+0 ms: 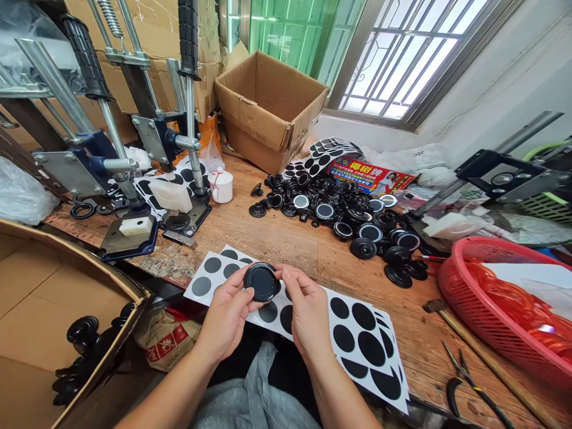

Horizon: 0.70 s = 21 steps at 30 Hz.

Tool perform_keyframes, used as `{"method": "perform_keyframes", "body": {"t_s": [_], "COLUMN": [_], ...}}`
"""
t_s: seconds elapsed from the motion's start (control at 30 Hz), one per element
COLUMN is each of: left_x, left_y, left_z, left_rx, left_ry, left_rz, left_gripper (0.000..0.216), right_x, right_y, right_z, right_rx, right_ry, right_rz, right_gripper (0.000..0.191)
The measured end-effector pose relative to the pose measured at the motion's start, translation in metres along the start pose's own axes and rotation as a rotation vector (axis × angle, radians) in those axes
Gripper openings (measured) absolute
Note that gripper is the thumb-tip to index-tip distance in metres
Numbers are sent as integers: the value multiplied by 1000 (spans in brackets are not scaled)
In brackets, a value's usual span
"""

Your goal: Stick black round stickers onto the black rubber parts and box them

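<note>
My left hand [230, 313] grips a round black plastic disc [261, 282] with a raised rim, its thumb on the near edge. At the disc's right edge, the thumb and fingertips of my right hand [308, 307] are pinched together. Whatever is between those fingertips is too small to make out. Beneath both hands, white sheets of round black stickers [357, 333] lie along the table's front edge. Beyond them is a heap of black round parts [330, 205], several with silvery rings on their faces.
Two lever presses [179, 137] stand at the left beside a white lidded mug [220, 186]; another press [487, 173] is at the right. An open cardboard box [272, 128] stands behind. A red basket [496, 310], hammer [482, 351] and pliers [467, 378] lie right; another carton [36, 286] is lower left.
</note>
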<state>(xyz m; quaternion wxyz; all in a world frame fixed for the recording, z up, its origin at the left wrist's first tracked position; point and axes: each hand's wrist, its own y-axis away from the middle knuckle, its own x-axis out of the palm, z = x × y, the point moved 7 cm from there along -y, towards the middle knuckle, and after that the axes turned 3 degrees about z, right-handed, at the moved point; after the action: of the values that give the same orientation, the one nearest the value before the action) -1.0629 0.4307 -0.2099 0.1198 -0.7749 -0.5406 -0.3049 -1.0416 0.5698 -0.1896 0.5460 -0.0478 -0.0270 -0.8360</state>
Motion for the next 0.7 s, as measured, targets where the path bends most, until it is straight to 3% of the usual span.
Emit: {"method": "perform_keyframes", "body": {"t_s": [0.2, 0.27, 0.37, 0.47, 0.57, 0.7], "left_x": [-3, -3, -2, -2, -4, -6], "left_y": [0, 0, 1, 2, 4, 5], "left_z": [-2, -3, -4, -3, -2, 1], "left_rx": [-8, -4, -8, -8, -2, 1], "left_ry": [13, 27, 36, 37, 34, 1], "left_rz": [-16, -19, -24, -43, -73, -90], "left_gripper": [37, 35, 35, 31, 26, 28], "right_x": [-4, -3, 1, 7, 9, 13], "right_y": [7, 11, 13, 13, 10, 5], "right_z": [12, 9, -4, -12, -14, -15], "right_rx": [-212, -228, -137, -30, 45, 104], "right_ry": [283, 311, 227, 117, 10, -74], "right_rz": [53, 80, 150, 204, 174, 69], "right_gripper": [19, 34, 61, 41, 22, 18]}}
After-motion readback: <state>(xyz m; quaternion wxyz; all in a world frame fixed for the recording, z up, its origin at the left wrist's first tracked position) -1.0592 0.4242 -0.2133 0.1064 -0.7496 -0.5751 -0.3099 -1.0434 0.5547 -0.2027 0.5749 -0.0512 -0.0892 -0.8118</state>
